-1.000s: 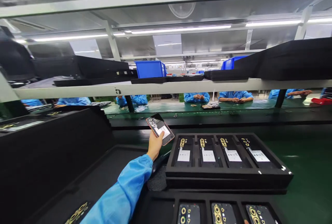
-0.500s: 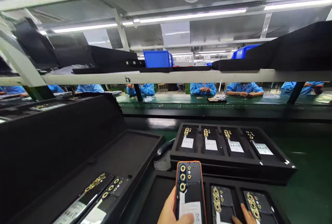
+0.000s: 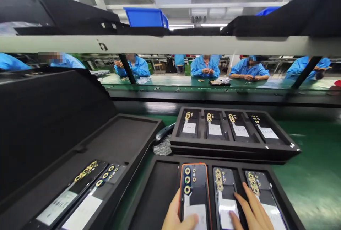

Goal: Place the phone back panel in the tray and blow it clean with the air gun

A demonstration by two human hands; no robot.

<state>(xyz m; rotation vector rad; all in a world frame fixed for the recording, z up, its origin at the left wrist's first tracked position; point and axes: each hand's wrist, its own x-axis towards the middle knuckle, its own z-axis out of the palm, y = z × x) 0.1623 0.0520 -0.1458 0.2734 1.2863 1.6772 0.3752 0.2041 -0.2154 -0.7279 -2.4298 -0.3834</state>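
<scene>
A matte black foam tray with rectangular compartments lies on the glossy green tabletop. At the tray's second compartment from the left, the left hand has its grip clamped, thumb on top, on a flat black orange-edged phone with round gold rings. The phone's long axis runs away from the person, ringed end farthest, white label upward. Over the tray's right part, the right hand slants forward-left, back upward, fingers spread apart across two similar black phones.
</scene>
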